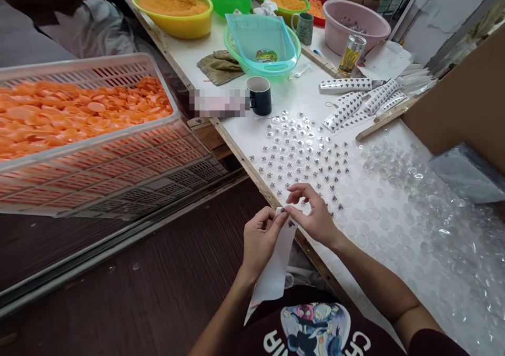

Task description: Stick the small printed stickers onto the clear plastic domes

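Observation:
My left hand (260, 237) pinches the top end of a white sticker strip (272, 274) that hangs down over my lap. A small dark printed sticker (291, 223) shows near its upper edge. My right hand (313, 214) reaches in from the right, its thumb tip touching the strip's top beside my left thumb. The right index finger is curved and apart from the thumb. Beyond my hands, rows of clear round discs with dark stickers (290, 164) lie on the white table (236, 135). Plain clear discs (369, 214) lie to the right.
Left of the table stands a crate (173, 115) of orange plastic pieces. A dark mug (260, 97), a turquoise basin (262, 35), rolled sticker sheets (347, 109) and a glass (352, 53) stand farther back. A wooden strip (389, 117) and a cardboard sheet (461, 88) border the right.

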A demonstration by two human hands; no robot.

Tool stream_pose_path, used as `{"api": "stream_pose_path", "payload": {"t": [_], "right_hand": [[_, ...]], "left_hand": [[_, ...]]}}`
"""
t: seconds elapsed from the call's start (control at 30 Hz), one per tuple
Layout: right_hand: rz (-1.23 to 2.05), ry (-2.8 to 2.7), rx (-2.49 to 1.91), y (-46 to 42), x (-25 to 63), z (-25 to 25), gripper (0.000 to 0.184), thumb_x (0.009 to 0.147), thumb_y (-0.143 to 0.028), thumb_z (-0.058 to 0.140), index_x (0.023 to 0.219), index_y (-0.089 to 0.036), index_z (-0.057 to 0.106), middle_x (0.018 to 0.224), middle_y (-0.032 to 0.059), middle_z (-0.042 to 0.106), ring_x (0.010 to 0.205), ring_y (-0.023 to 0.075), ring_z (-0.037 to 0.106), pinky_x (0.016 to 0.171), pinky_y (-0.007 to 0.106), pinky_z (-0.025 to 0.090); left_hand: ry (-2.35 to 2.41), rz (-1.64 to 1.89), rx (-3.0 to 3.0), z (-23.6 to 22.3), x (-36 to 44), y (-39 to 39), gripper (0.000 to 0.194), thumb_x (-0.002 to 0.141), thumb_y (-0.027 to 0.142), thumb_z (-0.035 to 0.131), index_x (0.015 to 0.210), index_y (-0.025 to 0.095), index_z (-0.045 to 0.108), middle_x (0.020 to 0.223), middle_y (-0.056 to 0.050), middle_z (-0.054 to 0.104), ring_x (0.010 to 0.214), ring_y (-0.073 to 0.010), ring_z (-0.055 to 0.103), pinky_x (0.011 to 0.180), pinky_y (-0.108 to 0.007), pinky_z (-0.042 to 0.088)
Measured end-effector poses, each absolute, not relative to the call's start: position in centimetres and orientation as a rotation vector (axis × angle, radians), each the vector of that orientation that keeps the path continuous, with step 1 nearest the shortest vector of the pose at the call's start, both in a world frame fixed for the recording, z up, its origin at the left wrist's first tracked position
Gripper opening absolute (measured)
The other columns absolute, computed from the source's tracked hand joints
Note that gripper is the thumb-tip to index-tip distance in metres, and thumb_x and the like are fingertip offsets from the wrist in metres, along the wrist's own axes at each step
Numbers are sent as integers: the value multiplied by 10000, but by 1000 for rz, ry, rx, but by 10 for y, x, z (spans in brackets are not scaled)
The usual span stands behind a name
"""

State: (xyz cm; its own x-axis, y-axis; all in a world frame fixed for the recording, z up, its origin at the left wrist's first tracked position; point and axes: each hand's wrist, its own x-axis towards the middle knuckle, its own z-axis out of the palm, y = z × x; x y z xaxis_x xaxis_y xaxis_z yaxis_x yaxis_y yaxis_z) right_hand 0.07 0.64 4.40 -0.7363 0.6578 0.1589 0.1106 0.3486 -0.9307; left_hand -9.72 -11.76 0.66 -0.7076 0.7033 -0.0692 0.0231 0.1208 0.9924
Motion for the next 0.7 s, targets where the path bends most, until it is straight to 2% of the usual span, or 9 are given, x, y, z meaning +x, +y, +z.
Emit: {"api": "stream_pose_path", "payload": {"t": [0.13,0.37,0.47,0.7], "right_hand": [[1440,-2049,-622,-1,-1,40,252,877,-219,623,1107,-254,526,843,-19,648,853,171,631,870,366,454],[1263,-1829,-689,23,18,54,281,924,-274,607,1147,-269,437,863,-11,595,850,170,612,862,361,495],[1163,-1751,-835,64,42,53,399,901,-308,641,1196,-278,374,874,-20,608,865,174,620,870,367,490],[1157,-1894,-1264,116,88,9,451,805,-358,652,1165,-233,412,822,-12,648,759,172,611,750,335,463]], "left_hand": [[1856,1583,752,9,-98,-118,344,872,442,684,665,180,602,623,25,505,613,-125,424,582,-244,343],[1933,1443,876,6,-101,-120,291,880,415,668,688,200,632,640,18,540,645,-148,461,606,-248,363],[1960,1452,825,2,-105,-125,301,881,410,664,673,196,621,637,21,537,638,-143,460,599,-244,362],[1957,1516,733,3,-111,-129,253,864,403,684,729,189,673,662,13,591,615,-137,470,560,-238,359]]}}
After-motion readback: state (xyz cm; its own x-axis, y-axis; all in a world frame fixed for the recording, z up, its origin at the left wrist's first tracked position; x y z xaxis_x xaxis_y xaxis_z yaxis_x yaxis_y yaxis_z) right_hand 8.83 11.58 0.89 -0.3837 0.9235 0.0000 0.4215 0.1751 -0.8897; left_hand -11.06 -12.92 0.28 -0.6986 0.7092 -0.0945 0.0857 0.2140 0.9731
